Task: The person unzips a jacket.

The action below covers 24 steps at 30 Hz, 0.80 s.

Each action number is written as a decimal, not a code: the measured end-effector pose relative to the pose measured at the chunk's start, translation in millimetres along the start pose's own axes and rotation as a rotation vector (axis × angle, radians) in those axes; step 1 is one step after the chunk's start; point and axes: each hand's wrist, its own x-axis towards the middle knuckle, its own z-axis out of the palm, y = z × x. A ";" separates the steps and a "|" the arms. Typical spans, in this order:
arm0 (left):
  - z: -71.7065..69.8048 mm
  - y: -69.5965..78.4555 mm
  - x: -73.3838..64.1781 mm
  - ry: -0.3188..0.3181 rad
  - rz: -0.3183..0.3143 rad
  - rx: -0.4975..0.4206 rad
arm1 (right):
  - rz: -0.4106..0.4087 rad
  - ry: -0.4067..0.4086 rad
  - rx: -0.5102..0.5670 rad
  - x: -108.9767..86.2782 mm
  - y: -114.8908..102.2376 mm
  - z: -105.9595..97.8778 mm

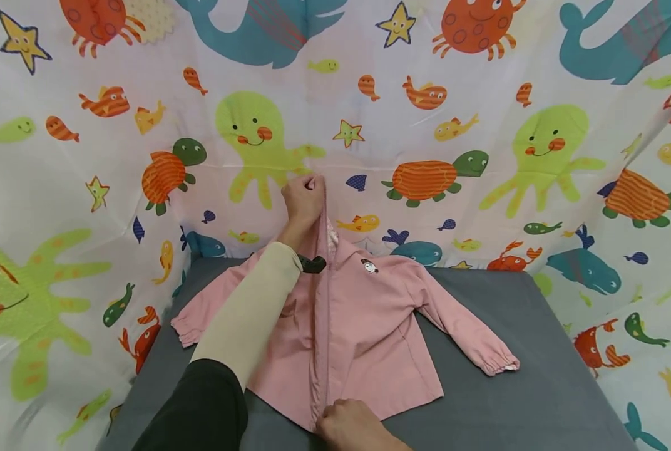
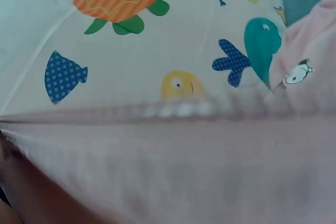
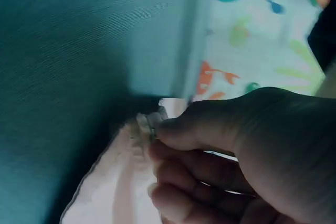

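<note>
A pink long-sleeved jacket (image 1: pixel 375 326) lies spread out, sleeves out to both sides, with a small white cartoon patch (image 1: pixel 369 266) on its chest. My left hand (image 1: pixel 304 203) grips the top of the jacket's front edge and holds it up off the surface. At the bottom hem, my right hand (image 1: pixel 349 426) pinches the lower end of that same edge; thumb and fingertips close on it in the right wrist view. The front edge (image 1: pixel 323 313) runs taut between both hands. Stretched pink cloth (image 2: pixel 210 166) fills the lower left wrist view. The left forearm hides part of the jacket.
The jacket lies on a grey covered table (image 1: pixel 482 401). Behind and at both sides hangs a white curtain (image 1: pixel 313 119) printed with sea animals. A dark band (image 1: pixel 313 264) sits at my left wrist.
</note>
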 end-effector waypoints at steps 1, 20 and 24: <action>-7.2 12.4 -2.7 0.001 -0.004 0.008 | -0.001 -0.006 0.006 -0.6 -1.8 -1.9; -29.0 7.0 -20.3 -0.262 0.040 0.093 | 0.115 0.020 0.210 0.2 13.0 -22.0; -37.2 4.0 -26.8 -0.256 0.054 0.114 | 0.162 0.094 0.186 -3.1 20.8 -27.6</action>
